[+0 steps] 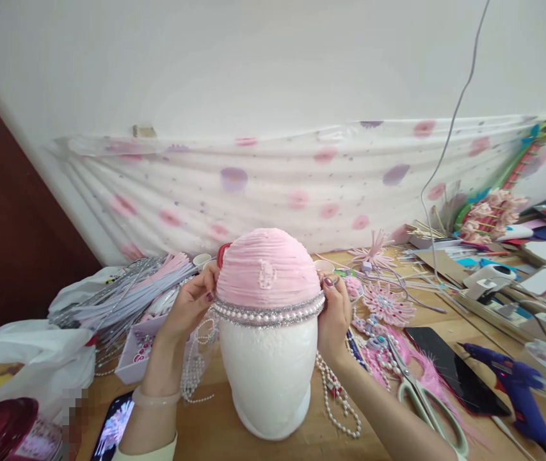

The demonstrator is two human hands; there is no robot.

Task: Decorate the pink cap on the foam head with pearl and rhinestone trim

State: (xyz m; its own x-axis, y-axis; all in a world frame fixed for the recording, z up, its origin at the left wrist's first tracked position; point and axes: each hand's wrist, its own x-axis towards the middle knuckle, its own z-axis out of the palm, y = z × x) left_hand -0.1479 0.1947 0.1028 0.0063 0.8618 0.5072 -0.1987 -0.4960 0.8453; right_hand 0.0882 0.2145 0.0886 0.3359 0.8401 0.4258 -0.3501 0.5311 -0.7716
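Observation:
A pink ribbed cap (273,262) covers the top of a white foam head (270,374) standing on the table. Along the cap's lower edge runs a band of pearls and silver trim (269,315). At the band's left end, my left hand (196,301) has thumb and fingers pinched at the cap edge. On the opposite side my right hand (335,314) is closed, with the thumb bent near the band's right end. What the fingertips of each hand grip is too small or hidden to name.
Scissors (421,390), a black phone (457,371) and a blue glue gun (507,381) lie right. Bead strings (337,400) lie near the foam head. At left are a white box (131,355), stacked strips (133,294), plastic bags (47,358) and another phone (114,426).

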